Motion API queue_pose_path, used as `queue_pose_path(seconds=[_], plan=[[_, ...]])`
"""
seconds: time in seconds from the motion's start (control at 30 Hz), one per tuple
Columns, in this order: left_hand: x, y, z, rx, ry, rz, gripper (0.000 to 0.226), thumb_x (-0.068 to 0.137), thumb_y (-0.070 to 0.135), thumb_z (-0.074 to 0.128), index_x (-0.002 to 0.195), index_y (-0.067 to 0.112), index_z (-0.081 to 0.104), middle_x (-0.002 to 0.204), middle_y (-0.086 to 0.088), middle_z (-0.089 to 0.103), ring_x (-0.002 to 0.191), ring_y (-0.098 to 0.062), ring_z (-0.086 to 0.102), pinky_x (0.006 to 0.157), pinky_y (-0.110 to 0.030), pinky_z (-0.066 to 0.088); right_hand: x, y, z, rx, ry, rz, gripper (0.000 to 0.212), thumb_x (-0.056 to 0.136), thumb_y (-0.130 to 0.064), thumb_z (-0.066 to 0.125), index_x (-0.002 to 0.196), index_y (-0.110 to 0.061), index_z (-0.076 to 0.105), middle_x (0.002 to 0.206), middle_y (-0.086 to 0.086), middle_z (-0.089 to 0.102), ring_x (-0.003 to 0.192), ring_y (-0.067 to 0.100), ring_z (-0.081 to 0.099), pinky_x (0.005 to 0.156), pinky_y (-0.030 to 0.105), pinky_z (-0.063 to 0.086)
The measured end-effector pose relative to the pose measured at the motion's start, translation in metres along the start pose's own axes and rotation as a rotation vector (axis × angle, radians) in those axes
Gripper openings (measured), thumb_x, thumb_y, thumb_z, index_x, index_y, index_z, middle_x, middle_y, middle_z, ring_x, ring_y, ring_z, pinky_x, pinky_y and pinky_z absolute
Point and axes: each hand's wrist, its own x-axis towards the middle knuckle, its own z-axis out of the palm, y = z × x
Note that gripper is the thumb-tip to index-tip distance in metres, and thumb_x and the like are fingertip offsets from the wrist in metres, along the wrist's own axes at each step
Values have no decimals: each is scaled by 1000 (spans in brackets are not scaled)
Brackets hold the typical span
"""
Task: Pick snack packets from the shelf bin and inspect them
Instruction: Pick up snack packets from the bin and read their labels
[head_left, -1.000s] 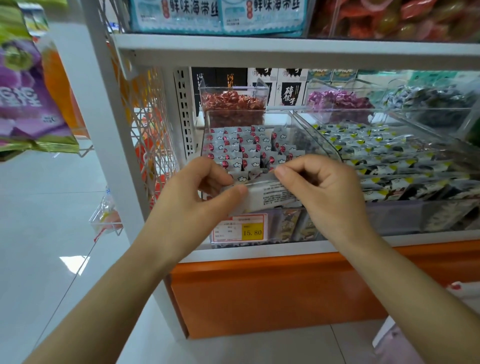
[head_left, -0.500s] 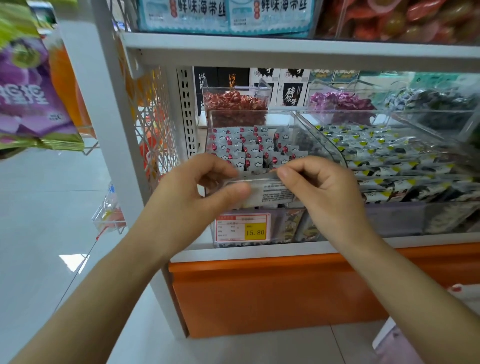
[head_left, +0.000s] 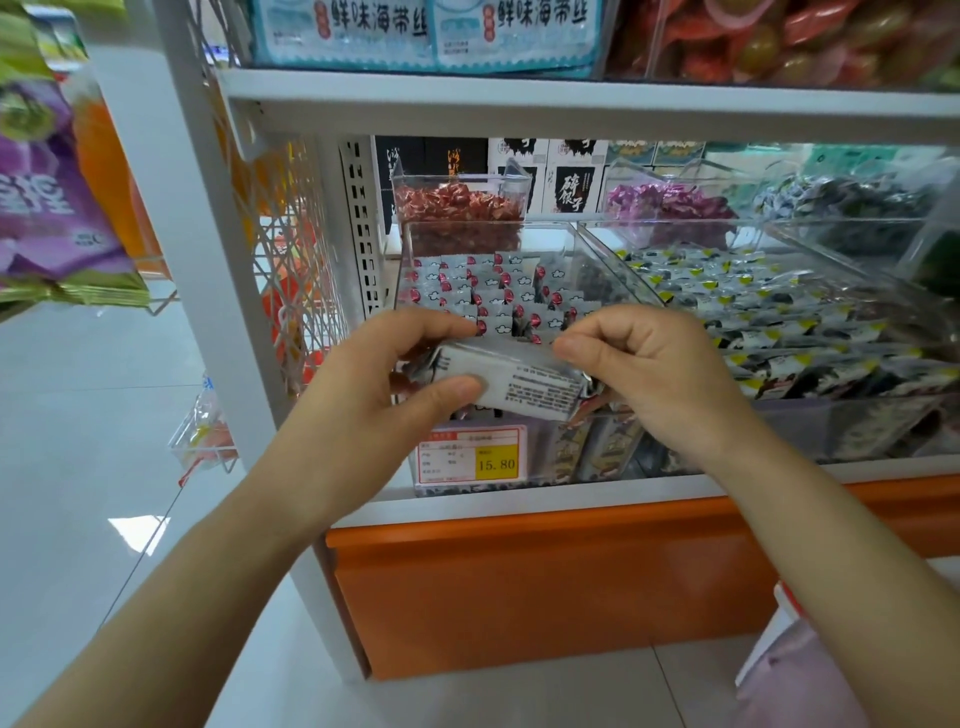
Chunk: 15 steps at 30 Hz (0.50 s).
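Snack packet (head_left: 524, 384) is held in front of the shelf bin (head_left: 621, 270), just above its front edge and clear of the packets left inside. Its left end is pinched by the left hand (head_left: 374, 384), thumb laid on the printed face; its right end is pinched by the right hand (head_left: 654, 374), fingers curled. Since a second ago the packet has been tipped slightly, so that more printed text is shown; both grips are unchanged. Inspection is judged to be under way, with return to the bin not yet begun
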Motion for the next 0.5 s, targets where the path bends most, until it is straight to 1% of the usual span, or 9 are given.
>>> queue_pose_path(seconds=[0.07,0.13,0.17,0.27,0.33,0.37,0.43,0.47,0.5], plan=[[0,-3,2,58,82,12,26,82,35,59,108,37,59,95,21,62,88,7,59,67,-3,45,-2,1,5,103,43,15,18,90,-13,56,75,-18,65,65,-17,69,61,-3,66,49,9,49],[2,-7,2,68,206,2,30,86,30,59,116,26,61,95,22,63,87,9,60,68,-5,47,-4,2,9,240,23,48,15,85,-28,56,88,-18,67,79,-7,73,71,12,71,59,22,58],[3,-9,1,49,259,-8,31,87,28,59,117,23,61,96,22,64,87,9,61,70,-7,48,-5,2,12,264,-3,52,22,79,-33,59,96,-22,66,86,-4,74,76,16,72,65,25,59],[7,-12,1,56,317,-10,34,87,31,58,118,19,62,95,22,64,85,13,60,70,-3,45,-4,3,20,206,10,25,39,68,-34,67,107,-31,62,94,-3,72,79,16,72,73,26,58],[11,-15,0,153,316,24,40,89,36,54,125,19,58,98,22,60,89,17,56,70,0,40,1,4,23,216,101,35,39,72,-31,67,111,-26,63,91,-2,72,75,16,72,70,30,60],[14,-18,-3,219,311,42,46,88,41,51,129,20,54,105,19,59,97,13,55,77,-4,41,5,6,23,224,164,54,37,76,-27,68,113,-21,62,88,-7,71,73,16,72,68,32,60],[21,-26,-11,409,243,38,64,84,54,44,138,20,43,132,4,52,125,-12,45,99,-31,40,17,13,18,212,278,98,28,84,-18,66,112,-16,60,75,-17,67,69,12,70,69,35,60],[23,-31,-14,509,184,23,72,81,58,40,141,19,39,143,-2,43,134,-23,35,108,-41,31,25,15,16,203,313,112,26,86,-15,65,111,-16,59,74,-16,66,69,11,70,71,36,60],[24,-35,-15,578,122,5,78,78,61,35,143,19,35,149,-4,34,139,-26,25,113,-43,20,32,17,15,202,333,127,25,86,-14,65,110,-15,58,81,-10,67,70,11,70,72,37,60]])
